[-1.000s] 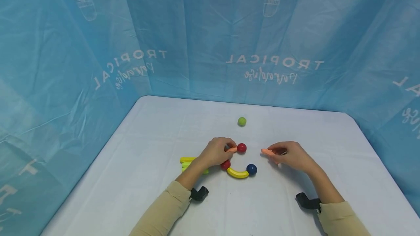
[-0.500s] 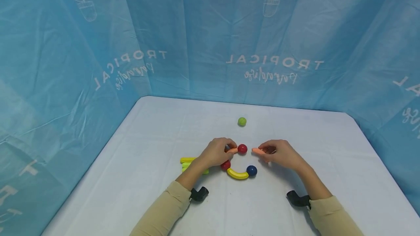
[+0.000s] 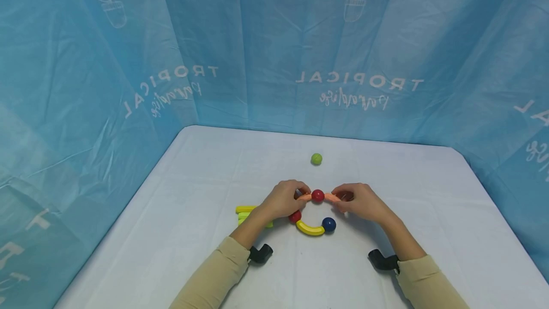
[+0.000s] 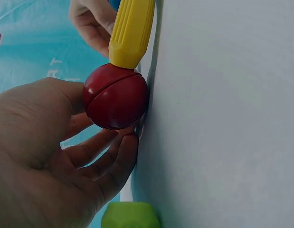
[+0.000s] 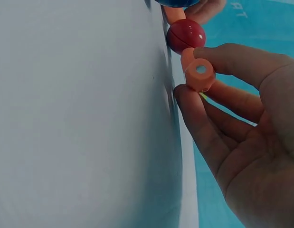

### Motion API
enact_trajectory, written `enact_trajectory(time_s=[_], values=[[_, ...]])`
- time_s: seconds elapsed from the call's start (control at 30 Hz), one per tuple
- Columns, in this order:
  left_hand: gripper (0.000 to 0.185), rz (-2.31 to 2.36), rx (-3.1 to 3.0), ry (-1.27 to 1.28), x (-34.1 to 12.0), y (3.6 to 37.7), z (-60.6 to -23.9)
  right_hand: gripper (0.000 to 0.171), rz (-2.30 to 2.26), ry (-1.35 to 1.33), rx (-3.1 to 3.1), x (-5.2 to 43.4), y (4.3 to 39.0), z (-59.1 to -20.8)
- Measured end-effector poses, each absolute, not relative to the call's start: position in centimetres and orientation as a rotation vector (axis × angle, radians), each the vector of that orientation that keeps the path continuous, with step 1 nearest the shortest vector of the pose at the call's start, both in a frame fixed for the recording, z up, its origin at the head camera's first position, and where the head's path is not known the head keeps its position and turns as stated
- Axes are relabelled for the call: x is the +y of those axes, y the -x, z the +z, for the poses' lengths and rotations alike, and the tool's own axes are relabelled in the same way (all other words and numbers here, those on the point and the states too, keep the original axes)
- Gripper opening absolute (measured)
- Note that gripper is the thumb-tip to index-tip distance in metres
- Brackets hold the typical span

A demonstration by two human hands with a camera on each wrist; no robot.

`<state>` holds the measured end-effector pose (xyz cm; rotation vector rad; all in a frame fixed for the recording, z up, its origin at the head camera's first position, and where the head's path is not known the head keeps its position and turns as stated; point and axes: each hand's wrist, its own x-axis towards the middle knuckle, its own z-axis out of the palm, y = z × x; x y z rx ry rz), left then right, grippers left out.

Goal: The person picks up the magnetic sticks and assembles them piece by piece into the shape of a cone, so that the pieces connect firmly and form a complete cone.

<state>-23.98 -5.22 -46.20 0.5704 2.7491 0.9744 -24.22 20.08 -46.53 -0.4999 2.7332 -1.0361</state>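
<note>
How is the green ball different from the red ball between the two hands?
The green ball lies alone, farther back on the table, touching nothing. The red ball sits between the left hand and right hand, with an orange piece against each side. Both are round and look similar in size.

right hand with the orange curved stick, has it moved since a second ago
Yes. The right hand carried the orange curved stick leftward, closing the gap to the upper red ball, which stayed put.
</note>
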Motion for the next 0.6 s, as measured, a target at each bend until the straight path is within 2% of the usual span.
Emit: enact_trajectory(time_s=[0.23,0.6], values=[[0.017,0.798,2.661,-0.795,-5.5,24.1,-45.4,0.029,-1.026,0.478,2.740,20.5,24.0,-46.4],[0.019,0.546,2.495,-0.921,-5.9,23.0,-44.6,0.027,-1.053,0.519,2.703,20.0,23.9,-46.6]])
